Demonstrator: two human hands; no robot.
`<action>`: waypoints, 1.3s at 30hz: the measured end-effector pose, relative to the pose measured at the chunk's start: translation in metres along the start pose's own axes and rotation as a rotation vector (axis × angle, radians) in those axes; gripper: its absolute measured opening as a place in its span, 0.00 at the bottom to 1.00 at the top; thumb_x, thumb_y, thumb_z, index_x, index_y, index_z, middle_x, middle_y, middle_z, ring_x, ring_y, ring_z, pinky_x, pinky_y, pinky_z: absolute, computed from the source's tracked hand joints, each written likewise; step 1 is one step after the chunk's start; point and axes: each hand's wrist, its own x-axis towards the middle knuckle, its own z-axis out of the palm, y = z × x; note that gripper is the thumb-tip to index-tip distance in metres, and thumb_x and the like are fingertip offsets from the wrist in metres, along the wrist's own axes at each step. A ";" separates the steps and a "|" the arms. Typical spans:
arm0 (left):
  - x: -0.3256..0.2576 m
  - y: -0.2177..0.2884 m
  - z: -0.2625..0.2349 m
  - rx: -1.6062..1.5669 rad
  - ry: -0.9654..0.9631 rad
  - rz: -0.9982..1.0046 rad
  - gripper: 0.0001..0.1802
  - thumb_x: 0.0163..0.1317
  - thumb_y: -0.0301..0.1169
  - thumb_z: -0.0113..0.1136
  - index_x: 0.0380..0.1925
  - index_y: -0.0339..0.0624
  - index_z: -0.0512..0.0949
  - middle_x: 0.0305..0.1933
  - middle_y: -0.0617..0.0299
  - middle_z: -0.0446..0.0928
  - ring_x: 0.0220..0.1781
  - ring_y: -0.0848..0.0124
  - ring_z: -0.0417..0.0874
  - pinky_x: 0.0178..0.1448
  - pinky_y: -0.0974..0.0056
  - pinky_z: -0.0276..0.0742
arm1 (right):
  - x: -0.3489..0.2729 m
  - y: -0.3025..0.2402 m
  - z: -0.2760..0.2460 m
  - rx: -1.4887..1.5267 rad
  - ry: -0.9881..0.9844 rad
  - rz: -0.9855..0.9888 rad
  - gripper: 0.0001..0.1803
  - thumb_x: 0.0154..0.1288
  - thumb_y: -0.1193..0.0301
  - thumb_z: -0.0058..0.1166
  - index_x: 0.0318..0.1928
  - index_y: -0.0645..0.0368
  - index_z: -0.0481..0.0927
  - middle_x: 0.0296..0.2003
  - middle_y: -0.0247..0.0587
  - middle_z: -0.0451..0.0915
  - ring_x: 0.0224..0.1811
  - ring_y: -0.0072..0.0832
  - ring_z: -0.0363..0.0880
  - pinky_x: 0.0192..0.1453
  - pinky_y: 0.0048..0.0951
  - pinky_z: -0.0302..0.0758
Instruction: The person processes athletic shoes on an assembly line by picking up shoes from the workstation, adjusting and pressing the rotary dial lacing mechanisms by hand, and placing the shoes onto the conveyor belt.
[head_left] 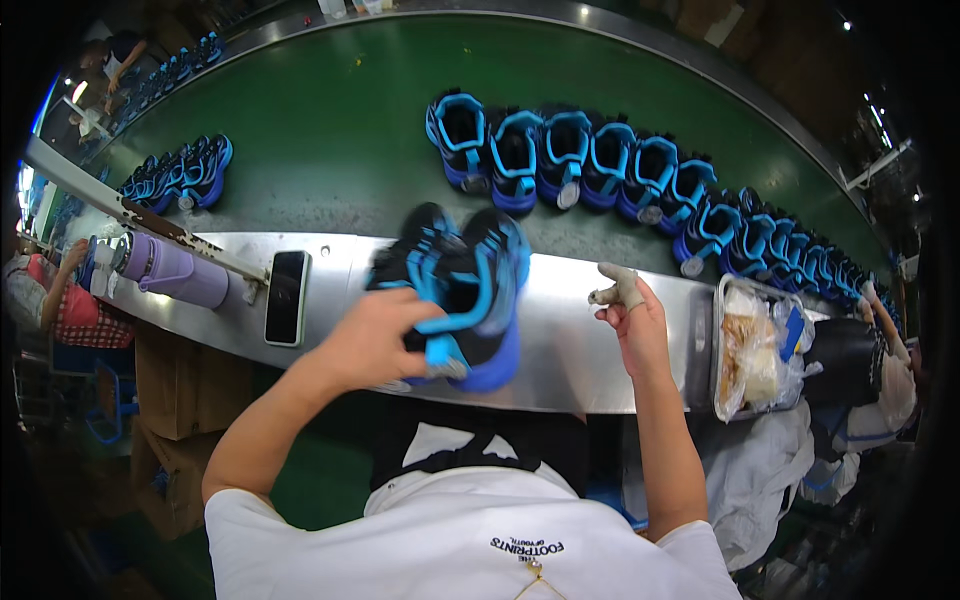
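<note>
— Left hand?
— My left hand (375, 335) is gripping a pair of black-and-blue shoes (465, 290) over the steel ledge (570, 345).
— Right?
— My right hand (630, 310) is hovering open, holding nothing. More shoes (590, 160) are lining the green belt (330, 120).

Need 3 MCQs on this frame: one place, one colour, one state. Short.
1. Where does the smartphone lie?
A. on the green belt
B. on the metal ledge, left of the held pair
C. in the tray

2. Colour of the bottle?
A. purple
B. red
C. yellow

3. What does the left hand hold?
A. nothing
B. a pair of black and blue shoes
C. the phone

B: it lies flat on the ledge. A: its body is lilac. B: fingers wrap the shoes; the right hand is free.
</note>
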 end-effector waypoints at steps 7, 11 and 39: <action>0.089 -0.123 -0.050 0.397 0.429 -0.151 0.24 0.46 0.44 0.75 0.42 0.47 0.81 0.38 0.51 0.76 0.42 0.51 0.80 0.45 0.53 0.76 | 0.084 -0.022 0.024 -0.558 -0.151 -0.183 0.18 0.70 0.72 0.51 0.60 0.59 0.76 0.35 0.36 0.82 0.30 0.17 0.75 0.37 0.19 0.72; 0.103 -0.208 -0.081 0.685 0.198 -0.480 0.21 0.49 0.43 0.70 0.44 0.55 0.81 0.42 0.55 0.80 0.48 0.54 0.81 0.52 0.52 0.78 | 0.125 -0.013 0.084 -0.945 -0.166 -0.404 0.27 0.62 0.70 0.60 0.63 0.48 0.73 0.33 0.45 0.81 0.28 0.30 0.76 0.37 0.31 0.75; -0.024 0.015 0.103 -0.171 0.068 0.058 0.20 0.53 0.25 0.56 0.48 0.38 0.71 0.48 0.50 0.70 0.49 0.51 0.77 0.48 0.54 0.76 | -0.078 -0.037 0.030 -1.191 -0.648 0.059 0.17 0.55 0.70 0.63 0.47 0.58 0.83 0.38 0.52 0.83 0.39 0.43 0.83 0.44 0.39 0.76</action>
